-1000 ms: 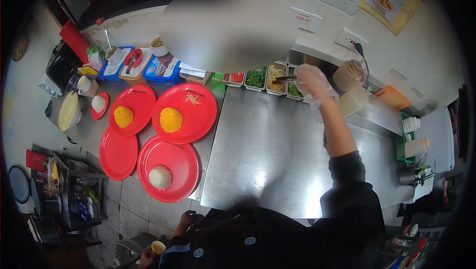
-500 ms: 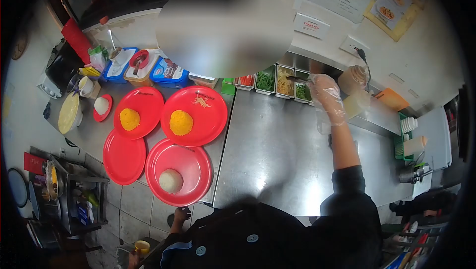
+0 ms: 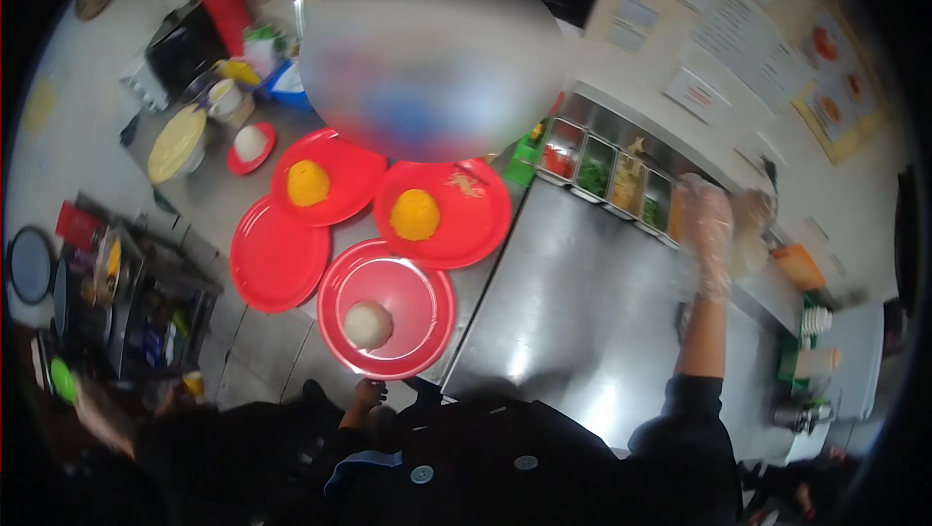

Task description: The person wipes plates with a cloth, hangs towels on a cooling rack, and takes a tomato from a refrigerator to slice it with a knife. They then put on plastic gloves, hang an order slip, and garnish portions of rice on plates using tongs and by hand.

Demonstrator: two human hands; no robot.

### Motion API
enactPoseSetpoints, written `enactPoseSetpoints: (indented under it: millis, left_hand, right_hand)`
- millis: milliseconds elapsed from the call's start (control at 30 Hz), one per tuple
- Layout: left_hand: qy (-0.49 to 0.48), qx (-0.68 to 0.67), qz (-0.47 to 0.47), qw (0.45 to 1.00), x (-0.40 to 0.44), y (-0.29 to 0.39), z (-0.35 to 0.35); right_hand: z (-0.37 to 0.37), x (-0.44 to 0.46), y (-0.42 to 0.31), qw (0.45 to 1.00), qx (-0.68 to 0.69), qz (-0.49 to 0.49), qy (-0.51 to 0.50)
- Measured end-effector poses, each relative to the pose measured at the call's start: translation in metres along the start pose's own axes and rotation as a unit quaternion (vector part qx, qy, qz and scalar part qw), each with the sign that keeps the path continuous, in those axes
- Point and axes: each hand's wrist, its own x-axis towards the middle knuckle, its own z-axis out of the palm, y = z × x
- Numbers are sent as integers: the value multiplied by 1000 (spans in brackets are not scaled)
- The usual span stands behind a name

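My right hand [image 3: 706,225], in a clear plastic glove, reaches over the far right end of a row of metal topping tins. Its fingers are blurred and partly hidden at the tin with orange contents [image 3: 676,222]. Beside it are tins of chopped greens [image 3: 652,212], pale yellowish shreds [image 3: 626,183], green leaves [image 3: 594,175] and red pieces [image 3: 557,161]. My left hand [image 3: 366,398] is bare and low, fingers slightly apart and holding nothing visible. It is just below the front red plate [image 3: 427,308], which bears a white rice mound [image 3: 368,325].
Two red plates hold yellow rice mounds [image 3: 309,183], one with pale shreds [image 3: 464,183]. Another red plate [image 3: 280,254] lies beside them. A covered bowl [image 3: 179,145] stands at left. Another person's arm [image 3: 102,414] is at lower left. The steel counter [image 3: 573,303] extends right.
The view has swung, shifting the scene. My right hand has moved from beside the chopped greens to the tin at the row's end. A dark utensil seen near it no longer shows.
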Motion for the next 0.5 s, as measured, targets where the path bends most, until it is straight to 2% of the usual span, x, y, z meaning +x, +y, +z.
enactPoseSetpoints:
  millis: [67,100,200,300,367,400,433,500]
  left_hand:
    - [45,43,-17,998,2,-7,1]
    - [42,49,-12,998,-10,-3,1]
    - [32,0,-39,999,-6,-23,-3]
    - [46,-43,-61,996,-12,-27,-5]
    - [43,-90,-71,992,-13,-34,-10]
    - [45,-95,-73,992,-13,-38,-13]
    - [53,-104,-75,990,-13,-42,-16]
    - [64,-116,-80,988,-13,-49,-23]
  right_hand:
    - [-31,16,-43,994,54,85,-50]
    - [-25,20,-51,995,78,62,-5]
    - [-41,42,-122,985,151,66,-42]
    - [-15,68,-193,965,239,-3,-106]
    - [12,76,-249,958,253,-99,-88]
    - [45,80,-268,931,326,-116,-112]
    - [61,73,-297,913,381,-132,-68]
    - [107,85,-353,923,318,-196,-96]
